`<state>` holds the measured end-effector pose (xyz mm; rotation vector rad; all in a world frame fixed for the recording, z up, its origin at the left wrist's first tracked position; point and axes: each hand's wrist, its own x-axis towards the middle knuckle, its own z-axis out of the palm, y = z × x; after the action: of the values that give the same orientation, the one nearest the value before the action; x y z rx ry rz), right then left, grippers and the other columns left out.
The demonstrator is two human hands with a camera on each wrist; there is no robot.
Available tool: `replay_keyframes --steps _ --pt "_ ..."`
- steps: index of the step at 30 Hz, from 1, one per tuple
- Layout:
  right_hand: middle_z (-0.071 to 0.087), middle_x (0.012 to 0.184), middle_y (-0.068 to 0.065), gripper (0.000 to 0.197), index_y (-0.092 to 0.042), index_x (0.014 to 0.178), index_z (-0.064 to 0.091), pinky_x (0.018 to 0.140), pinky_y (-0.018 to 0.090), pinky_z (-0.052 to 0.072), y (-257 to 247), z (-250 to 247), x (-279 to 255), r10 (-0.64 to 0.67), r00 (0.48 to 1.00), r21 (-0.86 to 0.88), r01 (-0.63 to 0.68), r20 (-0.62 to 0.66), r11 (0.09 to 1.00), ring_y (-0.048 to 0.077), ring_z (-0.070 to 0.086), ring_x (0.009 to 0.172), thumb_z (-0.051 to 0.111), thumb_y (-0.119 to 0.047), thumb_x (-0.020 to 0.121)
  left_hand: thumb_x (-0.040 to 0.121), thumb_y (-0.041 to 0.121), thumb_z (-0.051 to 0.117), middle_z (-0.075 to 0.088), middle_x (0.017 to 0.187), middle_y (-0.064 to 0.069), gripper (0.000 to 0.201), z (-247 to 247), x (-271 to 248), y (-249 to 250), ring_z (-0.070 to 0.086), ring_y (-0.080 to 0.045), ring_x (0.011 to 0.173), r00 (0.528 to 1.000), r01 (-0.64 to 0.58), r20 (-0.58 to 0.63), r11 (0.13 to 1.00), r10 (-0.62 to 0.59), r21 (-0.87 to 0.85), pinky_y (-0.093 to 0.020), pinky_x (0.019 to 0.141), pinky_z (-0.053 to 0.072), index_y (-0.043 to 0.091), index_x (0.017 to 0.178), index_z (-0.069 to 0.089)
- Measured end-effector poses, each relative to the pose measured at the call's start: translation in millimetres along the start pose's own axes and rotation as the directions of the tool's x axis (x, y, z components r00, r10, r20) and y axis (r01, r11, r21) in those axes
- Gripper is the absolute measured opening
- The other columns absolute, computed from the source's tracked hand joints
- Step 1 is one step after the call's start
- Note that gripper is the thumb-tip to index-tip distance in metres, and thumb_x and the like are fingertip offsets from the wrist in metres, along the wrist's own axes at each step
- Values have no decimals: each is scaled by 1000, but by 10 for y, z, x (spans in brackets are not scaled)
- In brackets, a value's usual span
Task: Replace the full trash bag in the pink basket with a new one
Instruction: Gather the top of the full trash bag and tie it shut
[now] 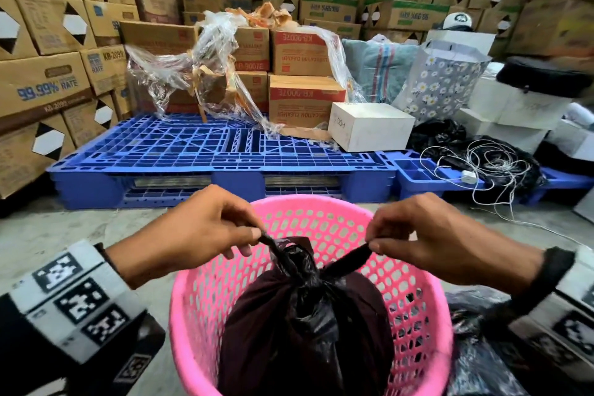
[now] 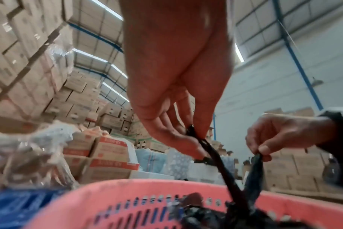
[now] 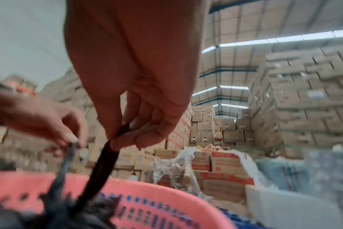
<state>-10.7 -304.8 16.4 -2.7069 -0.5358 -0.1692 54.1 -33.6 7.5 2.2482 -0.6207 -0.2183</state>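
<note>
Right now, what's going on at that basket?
A person is tying off the full black trash bag, which sits inside the pink basket. The left hand pinches one twisted tail of the bag's top and the right hand pinches the other, pulling them apart above a knot. The bag has not been lifted out, and no new liner is in the basket.

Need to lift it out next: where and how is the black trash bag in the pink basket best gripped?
Grip the trash bag at its gathered neck, just below the two tails pinched by the left hand and right hand, coming from straight above. The pink basket walls its sides, so probably only the top is reachable.
</note>
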Motion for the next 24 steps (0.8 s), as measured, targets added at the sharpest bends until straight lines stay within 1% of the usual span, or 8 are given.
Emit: replay_keyframes --steps 3,6,10,12,15,18,21,24 --pt "75 69 2 5 -13 79 73 61 25 55 -262 26 84 -85 994 227 97 -64 969 12 67 62 72 -9 82 82 1 65 72 74 -25 13 110 -17 236 65 -15 59 995 -49 75 973 67 -224 -18 52 49 8 91 73" --pt "76 72 5 4 -10 80 74 63 23 55 -391 92 179 -130 987 285 153 -96 946 13 70 65 72 -6 81 82 1 65 64 68 -14 26 243 16 346 63 -13 57 954 -52 275 970 119 -239 -13 54 46 20 99 69" --pt "77 84 3 12 -10 94 73 69 20 57 -342 102 180 -129 990 399 138 -49 906 9 70 72 72 -8 83 85 7 64 66 68 -6 10 258 41 342 62 -16 62 949 -73 288 977 130 -200 -19 60 46 11 85 73" --pt "74 104 -4 30 -20 114 66 84 22 54 -169 71 134 -83 996 294 86 -22 952 3 67 91 69 -27 85 84 9 64 67 64 0 10 235 45 315 62 -13 61 954 -70 278 984 115 -165 -19 59 45 12 80 72" --pt "36 152 -4 80 -40 145 21 112 22 28 205 23 4 126 977 -97 -110 174 989 6 33 137 42 -74 75 84 12 65 66 62 -4 12 178 41 278 60 -11 60 949 -81 297 993 104 -89 -22 59 42 16 74 70" --pt "-12 159 -1 104 -50 132 -29 117 26 -1 509 145 -141 230 914 -269 -142 333 953 4 -14 142 1 -98 45 84 13 65 67 66 -13 8 124 91 256 59 -14 62 941 -77 326 995 92 -57 -29 63 44 13 77 70" --pt "-37 146 -7 98 -57 123 -34 105 14 -17 601 314 -257 236 874 -219 -153 425 964 -2 -26 134 -9 -99 38 83 15 66 69 72 -16 7 67 194 188 61 -15 64 934 -62 351 998 69 -31 -33 65 48 10 79 70" --pt "-51 140 -15 95 -58 129 -32 89 -3 -28 704 411 -331 201 899 -177 -141 389 974 -12 -41 125 -10 -96 45 82 17 66 70 71 -13 8 11 266 123 64 -11 64 924 -49 378 999 47 -2 -29 64 49 11 78 69"
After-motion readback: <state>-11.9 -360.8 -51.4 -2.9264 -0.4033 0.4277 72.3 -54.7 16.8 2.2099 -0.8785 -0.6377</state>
